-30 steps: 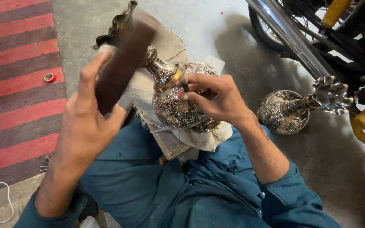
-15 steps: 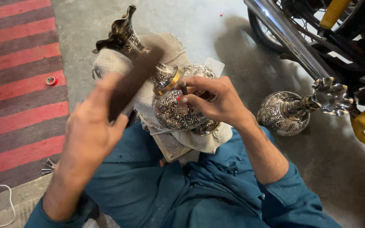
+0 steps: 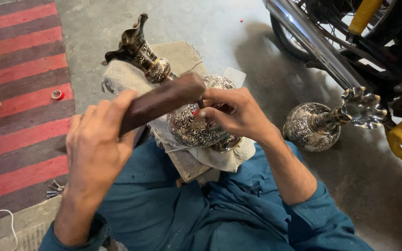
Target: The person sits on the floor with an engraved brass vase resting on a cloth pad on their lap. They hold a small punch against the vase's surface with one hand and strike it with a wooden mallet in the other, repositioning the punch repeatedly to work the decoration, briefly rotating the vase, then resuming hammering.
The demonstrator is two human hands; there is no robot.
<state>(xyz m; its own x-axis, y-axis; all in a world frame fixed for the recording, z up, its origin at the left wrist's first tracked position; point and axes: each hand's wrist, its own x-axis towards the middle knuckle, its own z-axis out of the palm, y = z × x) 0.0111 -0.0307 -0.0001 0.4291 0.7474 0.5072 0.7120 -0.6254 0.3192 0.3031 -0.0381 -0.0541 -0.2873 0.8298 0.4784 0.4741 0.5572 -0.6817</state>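
Lowered since before, left hand (image 3: 96, 148) grips wooden mallet (image 3: 161, 102); right hand (image 3: 236, 114) pinches chisel (image 3: 201, 103) on engraved vase (image 3: 196, 123). Chasing step; next strike needs steady aim at 12 o'clock.

Second vase (image 3: 309, 126), motorcycle (image 3: 350, 42) block right; left floor (image 3: 89, 93) open.

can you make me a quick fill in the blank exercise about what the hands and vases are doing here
1. The left hand grips a dark brown ____ block.
2. The right hand presses a thin tool against the engraved ____ vase lying on a cloth pad.
3. A second vase lies on the concrete floor to the person's ____.
4. The rug has red and ____ stripes.

Missing words: wooden; metal; right; grey
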